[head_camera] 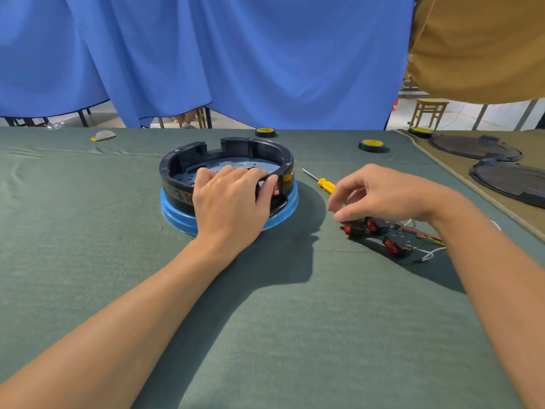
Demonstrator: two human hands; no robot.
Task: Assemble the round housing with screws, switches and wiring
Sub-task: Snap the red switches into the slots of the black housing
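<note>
Forearms cross the green tabletop (295, 335) to a round housing (253, 146).
Fingers of the left hand (233, 205) grip its near wall; right hand (380, 193) fingers hang loosely curled just above switches (395, 245), contact unclear.

The round housing (227, 160) sits on the table (265, 320) ahead of me, left of centre, and my left hand (230, 202) grips its near rim. The screwdriver (324, 184) lies just to its right. Nearer me and further right, the rocker switches (374, 228) and their wiring (424, 234) lie beneath my right hand (380, 193). One tape roll (265, 132) sits behind the housing and a second tape roll (372, 145) behind the screwdriver.
</note>
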